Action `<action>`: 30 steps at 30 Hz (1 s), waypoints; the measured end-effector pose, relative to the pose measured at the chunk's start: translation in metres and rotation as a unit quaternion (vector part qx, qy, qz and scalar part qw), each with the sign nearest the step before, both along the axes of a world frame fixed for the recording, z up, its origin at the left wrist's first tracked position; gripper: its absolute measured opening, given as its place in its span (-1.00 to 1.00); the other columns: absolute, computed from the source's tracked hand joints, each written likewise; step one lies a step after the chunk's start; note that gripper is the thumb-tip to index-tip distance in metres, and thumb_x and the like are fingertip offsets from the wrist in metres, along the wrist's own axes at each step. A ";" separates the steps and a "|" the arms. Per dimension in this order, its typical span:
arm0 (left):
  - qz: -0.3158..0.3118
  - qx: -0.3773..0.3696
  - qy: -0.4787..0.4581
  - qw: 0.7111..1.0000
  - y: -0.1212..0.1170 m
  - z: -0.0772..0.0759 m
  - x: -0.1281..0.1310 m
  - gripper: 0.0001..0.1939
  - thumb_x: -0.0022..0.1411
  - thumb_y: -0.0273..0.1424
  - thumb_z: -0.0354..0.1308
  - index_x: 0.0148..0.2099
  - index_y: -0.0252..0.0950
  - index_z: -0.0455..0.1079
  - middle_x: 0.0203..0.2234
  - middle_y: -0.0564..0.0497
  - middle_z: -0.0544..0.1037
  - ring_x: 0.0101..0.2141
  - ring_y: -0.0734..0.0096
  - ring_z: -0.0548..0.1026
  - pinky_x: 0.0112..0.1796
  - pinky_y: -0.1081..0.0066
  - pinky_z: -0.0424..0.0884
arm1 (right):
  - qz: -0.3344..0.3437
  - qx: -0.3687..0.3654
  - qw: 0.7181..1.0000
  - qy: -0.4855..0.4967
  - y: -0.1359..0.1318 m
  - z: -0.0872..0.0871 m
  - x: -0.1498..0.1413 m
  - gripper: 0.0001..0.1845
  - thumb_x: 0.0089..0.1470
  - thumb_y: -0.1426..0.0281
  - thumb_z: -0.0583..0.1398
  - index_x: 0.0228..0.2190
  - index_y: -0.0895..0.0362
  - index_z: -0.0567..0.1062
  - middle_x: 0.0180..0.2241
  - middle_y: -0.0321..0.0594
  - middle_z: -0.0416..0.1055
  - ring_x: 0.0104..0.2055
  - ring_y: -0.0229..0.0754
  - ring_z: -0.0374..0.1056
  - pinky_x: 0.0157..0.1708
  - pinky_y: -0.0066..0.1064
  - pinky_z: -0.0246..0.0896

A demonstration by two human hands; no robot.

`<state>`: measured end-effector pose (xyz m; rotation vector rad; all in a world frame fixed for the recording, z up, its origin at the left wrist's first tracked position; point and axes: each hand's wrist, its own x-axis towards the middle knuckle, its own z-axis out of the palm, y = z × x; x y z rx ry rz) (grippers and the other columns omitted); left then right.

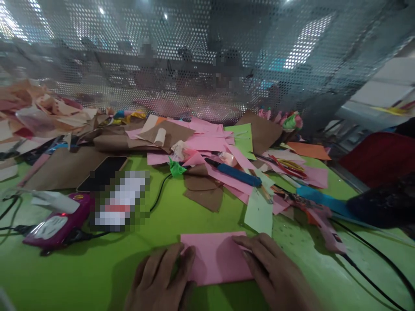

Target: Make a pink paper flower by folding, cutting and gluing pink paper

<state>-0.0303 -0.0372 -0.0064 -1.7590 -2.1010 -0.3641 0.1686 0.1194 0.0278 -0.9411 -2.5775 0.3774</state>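
A pink sheet of paper (217,257) lies flat on the green table (97,272) near its front edge. My left hand (160,276) rests on the sheet's left edge, fingers stretched and pressed flat. My right hand (275,270) lies on the sheet's right edge, fingers also flat and pointing inward. Neither hand grips anything.
Behind the sheet lie heaps of pink, brown and green paper scraps (207,142), a blue-handled tool (236,173), a phone (102,172), a magenta device (58,222) with black cables, and a pink glue gun (324,220). A perforated metal screen (194,56) closes the back.
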 end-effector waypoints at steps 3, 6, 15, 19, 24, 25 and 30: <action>-0.018 0.006 0.018 1.000 0.001 -0.001 -0.001 -0.49 0.22 -0.59 -0.02 0.14 -0.07 0.40 0.02 0.15 0.54 -0.09 0.19 0.41 -0.13 0.19 0.33 | 0.005 0.002 1.000 0.002 0.001 0.001 0.000 -0.71 0.27 0.36 0.00 -0.07 -0.04 0.44 -0.24 -0.17 0.46 -0.25 -0.11 0.47 -0.27 -0.29 0.43; -0.023 -0.005 0.014 1.000 0.001 -0.003 -0.001 -0.46 0.21 -0.63 -0.04 0.14 -0.05 0.39 0.04 0.22 0.52 -0.11 0.22 0.41 -0.14 0.18 0.33 | 0.008 0.002 1.000 0.005 0.001 0.002 -0.001 -0.71 0.27 0.37 0.00 -0.08 -0.02 0.45 -0.25 -0.17 0.46 -0.25 -0.10 0.47 -0.30 -0.30 0.42; -0.096 -0.022 0.023 0.995 0.002 0.007 -0.010 -0.48 0.18 -0.38 0.11 0.19 0.10 0.29 0.10 0.10 0.47 -0.04 0.08 0.39 -0.09 0.06 0.24 | 0.004 -0.030 1.000 -0.007 -0.005 0.010 -0.005 -0.72 0.25 0.46 0.01 -0.09 0.03 0.44 -0.24 -0.16 0.42 -0.25 -0.12 0.42 -0.25 -0.29 0.38; -0.185 -0.006 0.068 0.980 0.006 0.009 -0.012 -0.50 0.26 -0.19 0.03 0.20 -0.25 0.30 0.11 0.02 0.46 0.07 0.19 0.31 0.03 0.22 0.19 | 0.002 -0.037 0.999 -0.009 -0.006 0.013 -0.006 -0.72 0.24 0.48 0.01 -0.12 0.04 0.44 -0.25 -0.16 0.39 -0.26 -0.13 0.41 -0.24 -0.29 0.37; -0.224 -0.004 0.097 0.970 0.006 0.006 -0.010 -0.35 0.26 -0.09 0.06 0.33 -0.15 0.11 0.08 -0.04 0.47 0.04 0.16 0.36 -0.01 0.29 0.26 | 0.000 -0.029 0.999 -0.015 -0.008 0.016 -0.008 -0.73 0.24 0.49 0.01 -0.12 0.05 0.45 -0.27 -0.17 0.37 -0.26 -0.14 0.40 -0.23 -0.31 0.36; -0.217 -0.004 0.104 0.971 0.005 0.005 -0.009 -0.34 0.25 -0.11 0.10 0.35 -0.06 0.06 0.08 -0.04 0.47 0.04 0.15 0.37 -0.01 0.27 0.25 | -0.001 -0.030 0.999 -0.017 -0.008 0.015 -0.008 -0.73 0.24 0.48 0.01 -0.12 0.05 0.45 -0.27 -0.17 0.36 -0.26 -0.14 0.39 -0.24 -0.31 0.36; -0.179 -0.008 0.065 0.982 0.002 -0.001 0.002 -0.21 0.11 0.22 -0.02 0.32 0.05 0.09 0.11 -0.11 0.43 0.06 0.04 0.36 0.04 0.15 0.22 | 0.011 -0.010 1.000 0.004 -0.005 0.017 -0.005 -0.70 0.23 0.48 0.05 -0.07 0.04 0.46 -0.23 -0.15 0.36 -0.22 -0.14 0.39 -0.23 -0.32 0.35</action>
